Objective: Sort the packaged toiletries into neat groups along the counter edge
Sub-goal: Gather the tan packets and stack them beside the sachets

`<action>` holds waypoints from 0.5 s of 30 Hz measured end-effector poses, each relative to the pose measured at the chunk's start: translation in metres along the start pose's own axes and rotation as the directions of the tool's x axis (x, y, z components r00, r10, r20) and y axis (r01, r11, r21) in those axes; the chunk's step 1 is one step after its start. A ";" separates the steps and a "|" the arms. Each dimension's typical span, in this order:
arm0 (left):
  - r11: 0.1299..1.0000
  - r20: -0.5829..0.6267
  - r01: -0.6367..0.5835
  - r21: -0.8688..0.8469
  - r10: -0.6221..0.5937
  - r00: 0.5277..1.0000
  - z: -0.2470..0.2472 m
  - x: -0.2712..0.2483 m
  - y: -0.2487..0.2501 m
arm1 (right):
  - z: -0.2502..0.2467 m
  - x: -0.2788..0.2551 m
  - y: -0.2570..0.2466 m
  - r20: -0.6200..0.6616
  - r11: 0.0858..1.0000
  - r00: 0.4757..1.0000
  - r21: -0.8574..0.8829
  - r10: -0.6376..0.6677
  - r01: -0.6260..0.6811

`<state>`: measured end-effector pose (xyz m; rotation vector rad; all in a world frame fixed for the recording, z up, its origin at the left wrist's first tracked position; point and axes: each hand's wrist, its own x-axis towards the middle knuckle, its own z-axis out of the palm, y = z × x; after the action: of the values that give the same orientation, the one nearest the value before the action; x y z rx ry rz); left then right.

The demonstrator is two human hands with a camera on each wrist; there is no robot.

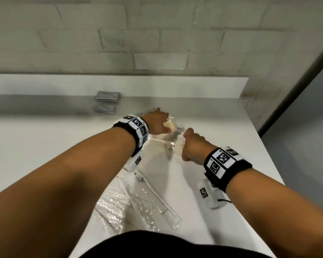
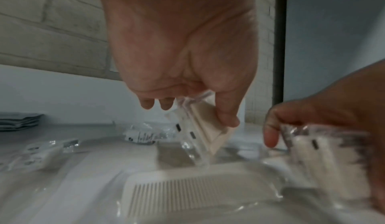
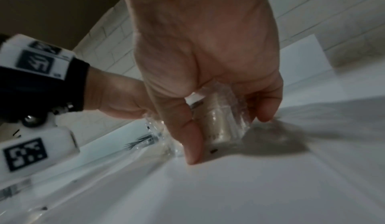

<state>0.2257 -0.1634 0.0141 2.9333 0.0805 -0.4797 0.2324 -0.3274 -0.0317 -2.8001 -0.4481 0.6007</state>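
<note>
My left hand pinches a cream comb in a clear wrapper between thumb and fingers and holds it tilted above the white counter. A little to the right, my right hand grips another clear-wrapped cream packet just above the counter; in the left wrist view that packet is blurred. A third wrapped comb lies flat below both hands, also seen in the head view as a pale comb.
Several long clear packets lie in a loose heap near the counter's front edge. A stack of grey sachets sits at the back wall. Small clear packets lie to the left. The counter's right edge runs close to my right hand.
</note>
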 end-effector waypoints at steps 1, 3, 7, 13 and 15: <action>0.999 0.022 0.032 0.033 -0.033 0.999 0.001 0.003 0.000 | -0.001 -0.002 0.002 0.029 1.000 1.000 0.006 -0.012 0.011; 0.997 0.030 0.062 0.042 -0.063 0.998 0.007 0.008 -0.002 | -0.006 -0.006 0.008 0.047 0.999 0.998 0.031 -0.047 0.045; 0.997 0.004 0.020 -0.069 -0.019 1.000 0.014 0.005 -0.012 | -0.028 -0.010 0.020 0.030 0.996 0.999 0.083 -0.039 0.036; 0.988 -0.009 0.042 -0.151 -0.044 0.999 0.029 -0.024 -0.029 | -0.035 -0.013 0.013 0.127 0.998 0.992 0.069 -0.009 0.000; 0.986 -0.007 0.057 -0.158 -0.059 0.998 0.033 -0.033 -0.032 | -0.030 -0.021 0.002 0.162 0.998 0.987 -0.048 -0.019 0.027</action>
<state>0.1813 -0.1380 -0.0112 2.7850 0.1974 -0.4425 0.2278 -0.3414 0.0013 -2.8006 -0.5326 0.8261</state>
